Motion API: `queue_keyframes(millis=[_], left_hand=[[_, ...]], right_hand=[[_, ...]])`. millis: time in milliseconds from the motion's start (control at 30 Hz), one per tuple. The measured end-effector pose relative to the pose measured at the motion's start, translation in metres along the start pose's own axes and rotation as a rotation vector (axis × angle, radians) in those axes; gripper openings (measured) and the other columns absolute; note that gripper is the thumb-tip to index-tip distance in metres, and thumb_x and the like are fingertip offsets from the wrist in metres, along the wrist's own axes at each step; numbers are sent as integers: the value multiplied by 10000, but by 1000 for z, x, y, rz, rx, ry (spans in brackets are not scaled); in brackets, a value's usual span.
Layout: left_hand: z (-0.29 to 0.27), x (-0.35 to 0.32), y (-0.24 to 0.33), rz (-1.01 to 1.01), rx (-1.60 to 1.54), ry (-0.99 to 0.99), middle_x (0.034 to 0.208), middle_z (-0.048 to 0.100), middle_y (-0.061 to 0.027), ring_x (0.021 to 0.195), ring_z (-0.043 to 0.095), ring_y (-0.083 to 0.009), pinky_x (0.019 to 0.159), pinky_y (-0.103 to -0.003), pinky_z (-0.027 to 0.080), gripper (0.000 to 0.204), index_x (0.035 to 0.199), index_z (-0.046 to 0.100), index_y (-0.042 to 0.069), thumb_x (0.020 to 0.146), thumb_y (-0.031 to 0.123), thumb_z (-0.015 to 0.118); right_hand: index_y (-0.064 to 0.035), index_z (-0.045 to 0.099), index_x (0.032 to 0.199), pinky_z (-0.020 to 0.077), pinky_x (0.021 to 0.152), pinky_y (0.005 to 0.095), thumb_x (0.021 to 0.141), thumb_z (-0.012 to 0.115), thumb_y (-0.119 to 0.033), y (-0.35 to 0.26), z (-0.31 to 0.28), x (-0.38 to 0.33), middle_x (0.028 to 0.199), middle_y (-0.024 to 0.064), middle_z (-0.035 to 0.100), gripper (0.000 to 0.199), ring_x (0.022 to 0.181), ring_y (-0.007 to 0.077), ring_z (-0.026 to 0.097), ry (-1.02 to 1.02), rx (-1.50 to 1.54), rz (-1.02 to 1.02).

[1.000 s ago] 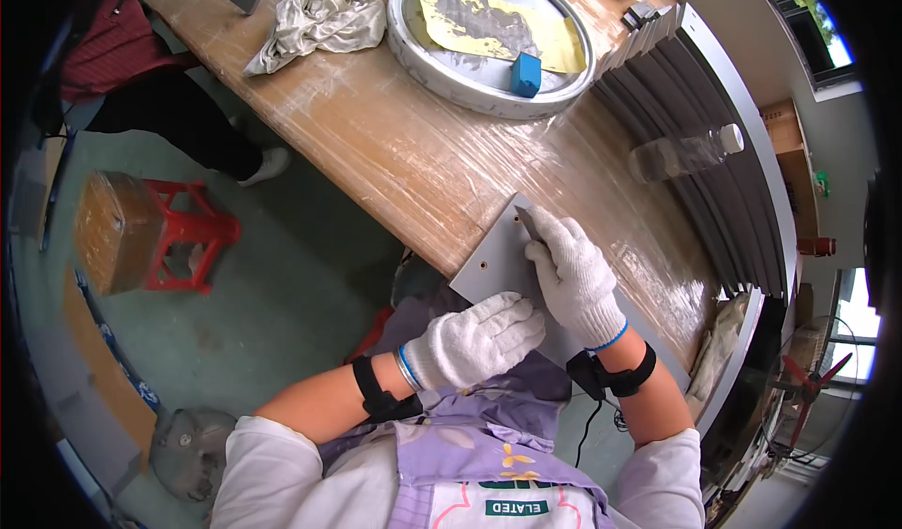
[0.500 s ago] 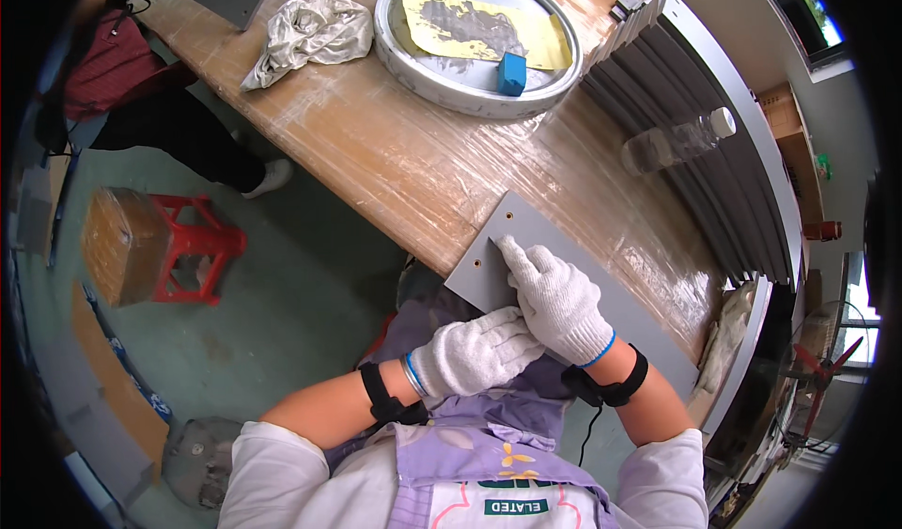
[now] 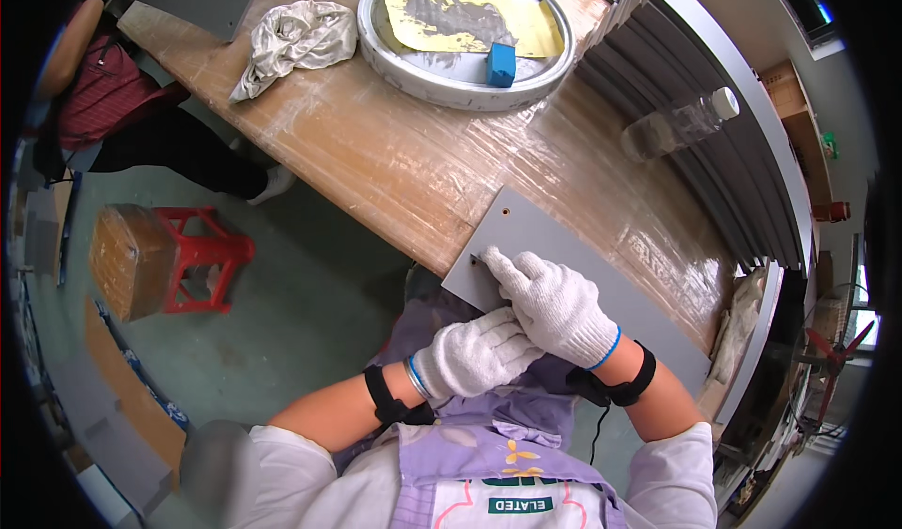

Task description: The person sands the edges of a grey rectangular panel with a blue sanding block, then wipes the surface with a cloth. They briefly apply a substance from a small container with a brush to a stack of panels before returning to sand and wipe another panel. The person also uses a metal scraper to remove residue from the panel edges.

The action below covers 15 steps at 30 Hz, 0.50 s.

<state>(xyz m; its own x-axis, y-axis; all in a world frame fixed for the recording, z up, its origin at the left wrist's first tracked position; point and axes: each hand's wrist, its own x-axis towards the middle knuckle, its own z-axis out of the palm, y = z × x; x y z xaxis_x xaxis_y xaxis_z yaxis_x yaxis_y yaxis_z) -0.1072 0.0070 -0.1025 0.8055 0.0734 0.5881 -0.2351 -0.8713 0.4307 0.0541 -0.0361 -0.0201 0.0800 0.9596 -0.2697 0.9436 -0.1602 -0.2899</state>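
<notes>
A long grey panel (image 3: 601, 289) with holes near its end lies at the near edge of the table, slanting down to the right. My right hand (image 3: 554, 308), in a white knit glove, rests on it. Its index finger is stretched out, with the tip at the lower hole (image 3: 475, 260); the other fingers are partly hidden beneath the hand. The upper hole (image 3: 505, 211) is uncovered. My left hand (image 3: 477, 352), gloved alike, lies with straight fingers at the panel's near edge, touching or just below the right hand. Nothing shows in either hand.
On the film-covered table (image 3: 376, 172) are a round tray (image 3: 374, 57) with yellow sandpaper (image 3: 536, 33) and a blue block (image 3: 501, 65), a crumpled cloth (image 3: 301, 40) and a clear bottle (image 3: 672, 127). Grey panels (image 3: 686, 87) stack at right. A person (image 3: 122, 106) stands left, by a red stool (image 3: 211, 256).
My right index fingertip has slid from between the two holes to the lower one. My left hand stays about where it was. At upper left, more of the other person's arm shows.
</notes>
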Motion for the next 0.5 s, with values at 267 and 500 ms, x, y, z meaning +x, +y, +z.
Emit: queue_keyframes(millis=[267, 500], left_hand=[[-26, -19, 8, -431, -372, -141, 941, 703, -104, 855, 690, -284, 788, -388, 555, 373, 1085, 647, 44, 799, 264, 743], [-14, -21, 3, -727, -266, -311, 1009, 684, -167, 926, 690, -284, 791, -370, 549, 441, 1126, 598, 8, 815, 284, 742]], right_hand=[[-121, 493, 1357, 529, 709, 435, 848, 568, -67, 7, 7, 20, 1037, 119, 594, 517, 882, 331, 645, 333, -44, 213], [-142, 453, 1377, 548, 668, 407, 828, 575, -119, -35, 14, -2, 988, 86, 572, 563, 863, 269, 650, -45, -16, -314]])
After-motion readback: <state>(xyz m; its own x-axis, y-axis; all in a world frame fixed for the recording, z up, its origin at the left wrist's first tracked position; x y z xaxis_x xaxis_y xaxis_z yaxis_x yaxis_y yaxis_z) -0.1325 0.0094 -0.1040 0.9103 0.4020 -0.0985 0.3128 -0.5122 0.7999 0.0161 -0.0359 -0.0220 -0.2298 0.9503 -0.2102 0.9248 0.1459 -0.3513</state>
